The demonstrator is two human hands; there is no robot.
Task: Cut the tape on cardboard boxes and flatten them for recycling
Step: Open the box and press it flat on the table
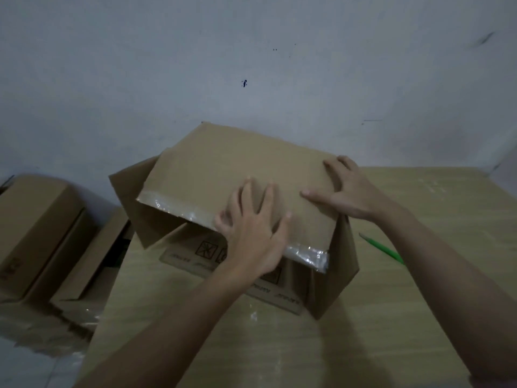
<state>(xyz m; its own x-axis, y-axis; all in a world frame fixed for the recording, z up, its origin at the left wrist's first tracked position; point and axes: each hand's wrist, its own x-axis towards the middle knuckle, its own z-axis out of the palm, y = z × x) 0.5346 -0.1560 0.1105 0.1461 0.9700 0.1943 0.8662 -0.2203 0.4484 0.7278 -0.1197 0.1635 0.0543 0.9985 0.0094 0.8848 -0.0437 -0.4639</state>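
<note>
Pressing down on a cardboard box [237, 175] at centre frame, both hands lie on its broad top panel. The left hand [254, 233] sits at the panel's near edge, fingers spread and flat on the cardboard, fingertips slightly bent; it grips nothing. The right hand [347, 191] rests toward the panel's right side, fingers splayed, thumb stretched left toward the other hand, palm down, also holding nothing. The box stands on a pale wood-grain worktop [419, 317] and looks partly collapsed: the top panel tilts, side flaps stick out at the left and at the lower right, and a lower flap with printed handling symbols [207, 249] shows beneath the near edge. Clear tape [306, 256] runs along the near edge of the top panel, wrinkled and shiny, loose at its right end; whether it is cut through I cannot tell. A green pen-like tool [383, 249] lies on the worktop just right of the box, partly hidden by the right forearm; its tip cannot be made out. At the left of the frame, off the worktop and lower down, other cardboard boxes [36, 231] stand side by side, with flattened cardboard [42, 331] before them. A pale wall [251, 51] with small dark marks fills the upper half of the frame.
</note>
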